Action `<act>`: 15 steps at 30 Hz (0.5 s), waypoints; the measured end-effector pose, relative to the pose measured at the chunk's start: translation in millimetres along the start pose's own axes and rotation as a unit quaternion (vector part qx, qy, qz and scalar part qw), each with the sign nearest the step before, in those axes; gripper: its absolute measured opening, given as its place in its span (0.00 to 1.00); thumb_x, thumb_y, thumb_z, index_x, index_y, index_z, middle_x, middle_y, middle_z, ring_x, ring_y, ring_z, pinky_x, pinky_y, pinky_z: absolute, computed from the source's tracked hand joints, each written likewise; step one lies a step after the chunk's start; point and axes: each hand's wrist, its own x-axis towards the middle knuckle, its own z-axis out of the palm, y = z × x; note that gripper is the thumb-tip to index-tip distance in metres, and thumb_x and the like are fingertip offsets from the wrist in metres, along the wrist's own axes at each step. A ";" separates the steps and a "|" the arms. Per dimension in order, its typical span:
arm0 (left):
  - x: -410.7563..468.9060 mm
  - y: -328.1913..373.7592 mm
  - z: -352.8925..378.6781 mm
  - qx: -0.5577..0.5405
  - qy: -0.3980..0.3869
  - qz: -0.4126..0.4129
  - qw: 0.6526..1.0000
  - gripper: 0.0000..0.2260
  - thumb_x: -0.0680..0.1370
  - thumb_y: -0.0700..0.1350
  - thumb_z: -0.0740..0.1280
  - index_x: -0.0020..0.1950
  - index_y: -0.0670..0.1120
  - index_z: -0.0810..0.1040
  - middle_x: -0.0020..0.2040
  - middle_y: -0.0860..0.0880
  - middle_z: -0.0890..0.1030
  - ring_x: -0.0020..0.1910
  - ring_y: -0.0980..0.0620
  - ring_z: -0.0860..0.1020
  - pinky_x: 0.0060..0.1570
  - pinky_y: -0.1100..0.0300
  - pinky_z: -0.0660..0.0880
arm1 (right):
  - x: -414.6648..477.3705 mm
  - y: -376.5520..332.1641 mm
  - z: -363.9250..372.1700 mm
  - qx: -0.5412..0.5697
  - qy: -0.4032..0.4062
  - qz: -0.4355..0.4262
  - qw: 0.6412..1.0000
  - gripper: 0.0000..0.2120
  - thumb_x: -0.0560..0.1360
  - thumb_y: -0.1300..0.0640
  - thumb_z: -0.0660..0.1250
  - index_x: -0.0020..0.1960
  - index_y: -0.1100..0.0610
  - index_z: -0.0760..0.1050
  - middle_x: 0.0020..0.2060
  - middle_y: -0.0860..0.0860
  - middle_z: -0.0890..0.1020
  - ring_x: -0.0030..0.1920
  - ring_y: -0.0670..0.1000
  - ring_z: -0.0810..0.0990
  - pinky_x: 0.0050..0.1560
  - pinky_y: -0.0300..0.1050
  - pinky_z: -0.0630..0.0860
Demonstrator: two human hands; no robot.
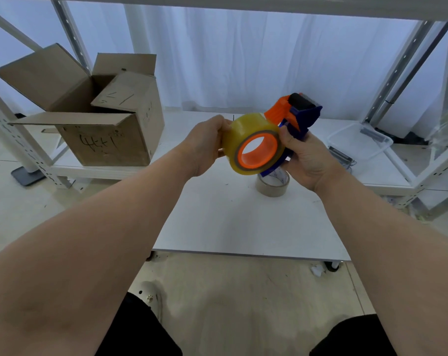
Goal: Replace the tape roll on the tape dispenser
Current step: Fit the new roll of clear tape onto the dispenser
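I hold a blue and orange tape dispenser [298,116] in the air above the white table [230,222]. A full yellowish clear tape roll [246,129] sits around the dispenser's orange hub, whose ring shows through the roll's centre. My left hand [205,145] grips the roll's left side. My right hand [307,158] is closed on the dispenser's handle, thumb against the roll's right edge. A nearly spent roll with a brown cardboard core [273,186] lies flat on the table just below the dispenser.
An open cardboard box [102,124] with handwriting stands at the left on a low white shelf. A clear plastic tray [361,142] sits on the shelf at the right. Metal rack posts [397,73] frame both sides. My knees are at the bottom edge.
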 end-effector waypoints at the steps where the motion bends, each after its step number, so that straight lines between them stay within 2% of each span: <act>1: -1.4 0.3 1.0 0.016 0.002 -0.004 1.000 0.08 0.76 0.39 0.55 0.38 0.44 0.70 0.39 0.47 0.72 0.38 0.50 0.72 0.42 0.58 0.73 | -0.7 0.1 -0.6 -0.023 -0.002 -0.002 1.000 0.39 0.58 0.51 0.76 0.66 0.57 0.69 0.60 0.55 0.78 0.58 0.56 0.78 0.53 0.54 0.80; 3: -2.1 -1.1 1.9 0.061 0.005 -0.017 0.998 0.05 0.76 0.41 0.58 0.41 0.44 0.71 0.42 0.46 0.72 0.41 0.49 0.73 0.46 0.57 0.74 | -1.2 1.3 -1.2 -0.055 -0.010 -0.004 0.998 0.34 0.60 0.54 0.76 0.64 0.57 0.69 0.58 0.54 0.78 0.56 0.55 0.79 0.54 0.54 0.80; 6: -2.8 -1.0 2.5 0.106 0.026 -0.040 0.993 0.03 0.76 0.45 0.62 0.45 0.46 0.72 0.46 0.45 0.74 0.48 0.45 0.75 0.56 0.51 0.74 | -1.1 4.3 -0.5 -0.096 -0.017 -0.014 0.995 0.22 0.70 0.62 0.70 0.63 0.57 0.70 0.54 0.52 0.79 0.54 0.53 0.80 0.56 0.54 0.79; 9: -1.7 -0.4 3.6 0.183 0.039 -0.064 0.980 0.13 0.76 0.53 0.65 0.56 0.47 0.71 0.54 0.46 0.76 0.55 0.45 0.77 0.58 0.50 0.75 | -0.3 4.0 1.8 -0.141 -0.036 -0.015 0.989 0.23 0.67 0.61 0.72 0.61 0.55 0.72 0.56 0.52 0.80 0.54 0.54 0.81 0.55 0.52 0.80; 11: -3.6 -0.2 4.3 0.243 0.011 -0.066 0.968 0.18 0.75 0.58 0.66 0.59 0.48 0.72 0.56 0.48 0.78 0.55 0.45 0.78 0.59 0.50 0.76 | -0.4 4.8 2.6 -0.154 -0.052 -0.008 0.987 0.27 0.64 0.59 0.74 0.61 0.54 0.72 0.59 0.54 0.79 0.56 0.55 0.80 0.54 0.51 0.80; 13: -6.9 1.0 3.0 0.229 -0.020 -0.061 0.971 0.19 0.75 0.58 0.66 0.58 0.47 0.75 0.56 0.47 0.80 0.54 0.45 0.80 0.58 0.49 0.77 | -2.4 4.2 3.3 -0.129 -0.052 -0.006 0.990 0.25 0.66 0.61 0.72 0.62 0.56 0.72 0.58 0.53 0.79 0.54 0.54 0.81 0.51 0.49 0.81; 15: -9.8 2.4 -1.1 0.172 -0.046 -0.039 0.983 0.15 0.76 0.55 0.66 0.56 0.47 0.77 0.55 0.46 0.82 0.53 0.45 0.81 0.56 0.50 0.78 | -3.6 3.3 2.2 -0.086 -0.047 -0.007 0.995 0.23 0.65 0.60 0.73 0.59 0.57 0.73 0.55 0.53 0.79 0.52 0.53 0.81 0.49 0.48 0.82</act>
